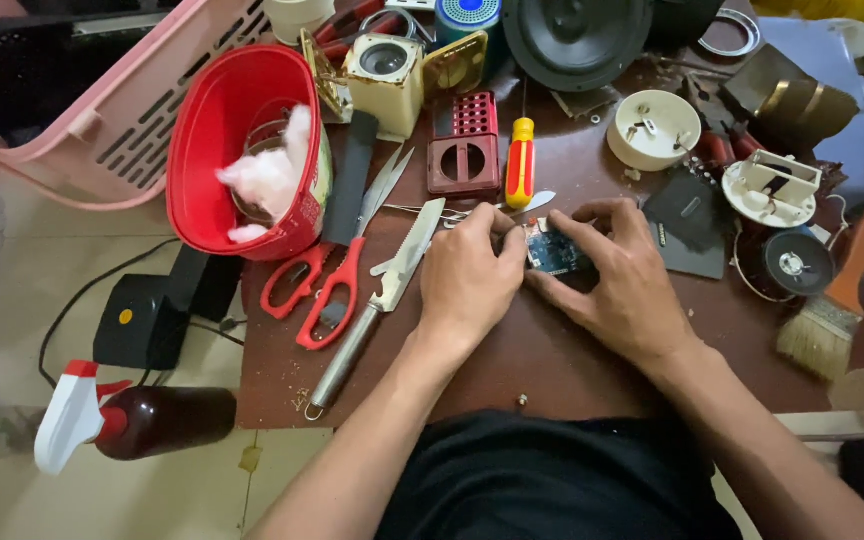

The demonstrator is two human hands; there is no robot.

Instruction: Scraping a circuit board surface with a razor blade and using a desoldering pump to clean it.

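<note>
Head view, looking straight down on a cluttered brown bench (552, 360). Left hand (467, 280) knuckles-up, fingers curled in, fingertips pressed to the left edge of a small blue circuit board (555, 250); forearm running down toward 7 o'clock. Right hand (627, 285) arched over the board from 4 o'clock, thumb low along its near edge, fingers hooked round its far side; forearm leaving toward 5 o'clock. Both hands closed loosely on the board, pinning it near mid-bench. Long axis of the board roughly 9 to 3 o'clock, as far as visible; flat, component side up. Most of its outline hidden under fingers, so exact shape and lower edge hard to judge; components too small to make out. At 12 o'clock from the board, a red-and-yellow screwdriver (520, 160), upright in the frame. At 9 o'clock from the left hand, a serrated knife (382, 290) and red scissors (327, 285), lying just beside each other. At 3 o'clock, near the bench edge, a paintbrush (832, 315), handle pointing to 1 o'clock. At 10 o'clock, a red tub (222, 120). Bench's right side cut off by the frame.
</note>
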